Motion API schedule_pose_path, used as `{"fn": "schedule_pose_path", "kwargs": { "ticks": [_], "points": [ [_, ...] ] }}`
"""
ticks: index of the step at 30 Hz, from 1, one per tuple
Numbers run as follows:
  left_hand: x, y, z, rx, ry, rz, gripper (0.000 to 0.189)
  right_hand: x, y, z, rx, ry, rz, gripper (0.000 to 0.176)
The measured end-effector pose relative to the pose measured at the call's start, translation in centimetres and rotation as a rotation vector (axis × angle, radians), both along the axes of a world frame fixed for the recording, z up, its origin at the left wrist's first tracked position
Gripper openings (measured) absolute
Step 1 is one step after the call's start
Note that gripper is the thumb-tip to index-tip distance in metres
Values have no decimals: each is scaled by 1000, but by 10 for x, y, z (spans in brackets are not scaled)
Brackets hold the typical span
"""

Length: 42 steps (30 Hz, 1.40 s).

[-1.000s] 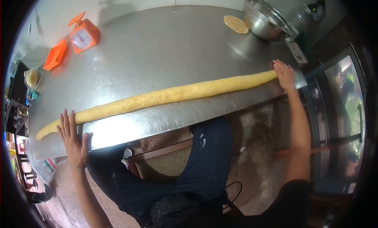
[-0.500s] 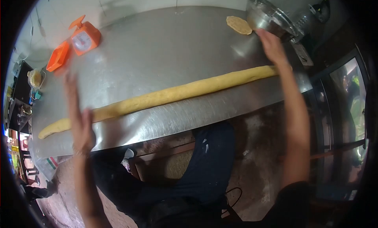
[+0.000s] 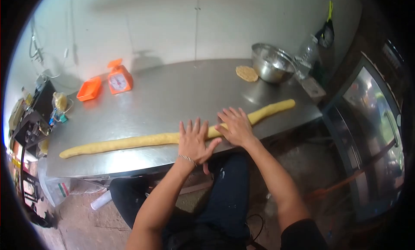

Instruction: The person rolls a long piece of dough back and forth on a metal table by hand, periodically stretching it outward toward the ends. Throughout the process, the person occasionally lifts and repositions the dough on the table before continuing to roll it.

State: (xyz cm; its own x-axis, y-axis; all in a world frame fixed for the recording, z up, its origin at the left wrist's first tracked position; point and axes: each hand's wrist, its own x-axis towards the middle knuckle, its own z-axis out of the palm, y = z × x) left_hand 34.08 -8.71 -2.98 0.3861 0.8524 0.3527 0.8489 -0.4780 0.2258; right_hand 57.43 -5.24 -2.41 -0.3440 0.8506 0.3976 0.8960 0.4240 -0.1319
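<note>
A long rope of yellow dough (image 3: 121, 143) lies across the metal table, its left end nearer the front edge and its right end farther back. My left hand (image 3: 194, 142), with a bracelet at the wrist, rests flat on the middle of the rope with fingers spread. Just to its right, my right hand (image 3: 235, 127) lies on the dough too, fingers apart and palm down. The two hands are close together, and each hides a short stretch of the rope.
An orange scale (image 3: 119, 80) and an orange tray (image 3: 89, 89) stand at the back left. At the back right are a flat tan piece (image 3: 247, 73), a steel bowl (image 3: 272, 64) and a clear bottle (image 3: 309, 53). The metal table's (image 3: 173, 85) back edge meets a wall.
Both hands have come inward from the rope's ends and down onto its middle. The view has tilted up, showing more wall. The rope's right end, hidden before, now shows.
</note>
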Motion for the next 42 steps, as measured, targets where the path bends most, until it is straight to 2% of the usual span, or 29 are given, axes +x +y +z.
{"fn": "schedule_pose_path", "kwargs": {
  "ticks": [2,6,8,9,11,14,19,21,26,29,32,35,37,40,42],
  "points": [
    [-7,-20,-10,35,-64,-40,97,6,-21,2,5,15,14,85],
    [-15,-84,6,42,-37,-3,105,-7,-72,16,126,-17,-6,93],
    [-19,-91,15,26,-69,-43,106,-16,-84,15,-38,-5,16,94],
    [-19,-86,11,-39,-62,13,105,-18,-85,11,-118,-1,23,95],
    [-25,-55,-1,-127,-45,88,103,-20,-69,6,-68,-61,-37,94],
    [-31,-8,-6,100,75,187,100,-18,-17,4,-18,-115,-100,93],
    [-43,85,12,-82,103,327,102,-8,97,6,-92,-124,-231,95],
    [-52,124,18,-163,100,364,105,-2,136,7,-79,-53,-211,96],
    [-72,218,18,-386,43,471,112,18,228,7,209,23,-123,96],
    [-76,239,14,-432,58,497,113,23,261,1,286,47,-143,95],
    [-77,233,10,-428,77,480,114,22,260,-1,248,-30,-230,96],
    [-77,211,19,-509,126,452,116,18,232,-5,-34,-8,-453,99],
    [-77,188,26,-523,167,427,118,18,212,6,-262,-77,-494,101],
    [-82,149,37,-550,231,360,118,18,163,26,-445,-29,-429,100],
    [-88,118,38,-487,256,311,116,26,134,28,-450,-53,-397,99]
  ]
}}
